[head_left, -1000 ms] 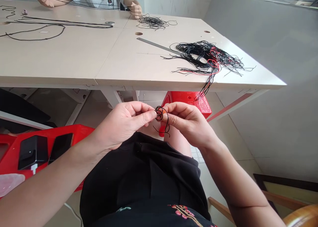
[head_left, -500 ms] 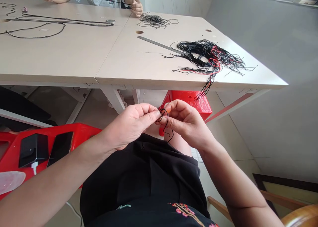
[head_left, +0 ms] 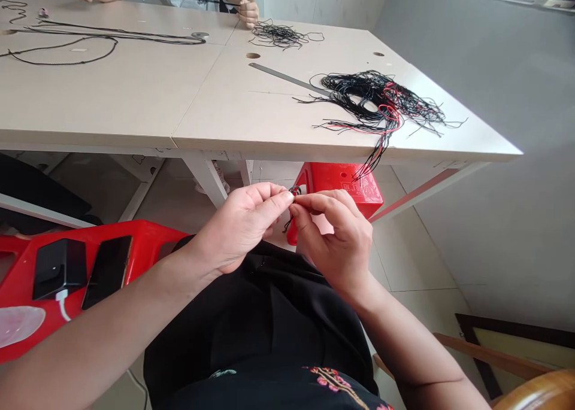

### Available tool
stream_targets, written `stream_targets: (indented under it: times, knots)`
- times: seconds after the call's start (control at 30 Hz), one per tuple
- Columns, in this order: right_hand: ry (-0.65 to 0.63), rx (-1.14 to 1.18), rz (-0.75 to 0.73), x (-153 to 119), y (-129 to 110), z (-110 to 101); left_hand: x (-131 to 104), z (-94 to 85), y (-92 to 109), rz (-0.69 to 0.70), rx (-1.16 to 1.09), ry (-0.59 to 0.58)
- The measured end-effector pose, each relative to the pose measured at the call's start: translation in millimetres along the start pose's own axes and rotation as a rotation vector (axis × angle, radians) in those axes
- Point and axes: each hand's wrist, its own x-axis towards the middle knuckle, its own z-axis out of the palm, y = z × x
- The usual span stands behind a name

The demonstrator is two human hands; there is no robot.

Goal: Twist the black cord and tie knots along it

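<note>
Left hand [head_left: 251,224], pinching looped, thin black cord [head_left: 295,190], mostly hidden; right hand [head_left: 335,233], fingertips nearly closed, grip unclear.

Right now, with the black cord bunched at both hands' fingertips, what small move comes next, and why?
I'd probably steady the left hand's pinch and gently feel for a strand with the right hand: the black cord shows small loops beyond the left fingertips, the right fingertips meet them, and the crossing itself is hidden.
</note>
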Motion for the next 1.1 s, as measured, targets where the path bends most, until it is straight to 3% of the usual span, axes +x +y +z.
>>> stream_targets:
  times: [0.17,0.33,0.53,0.7,0.9,1.1]
  knots:
    - [0.024,-0.02,0.015,-3.0,-0.1,2.7,-2.5,4.5,-1.2,-0.006,-0.095,0.026]
    - [0.041,0.033,0.126,-4.9,-6.0,4.3,-2.9,8.7,-4.7,0.041,-0.136,0.067]
    - [0.102,0.145,0.175,-8.8,-5.9,8.8,-1.8,10.4,-6.9,-0.02,-0.24,0.017]
    - [0.099,0.112,0.183,-8.7,-4.2,10.1,0.4,10.4,-11.5,0.03,-0.212,0.078]
    - [0.02,0.058,0.068,-10.5,-5.3,7.6,3.8,10.6,-16.0,0.052,-0.12,0.138]
    - [-0.065,0.201,0.063,-15.3,-4.5,-0.4,6.2,9.1,-18.3,0.117,-0.07,0.173]
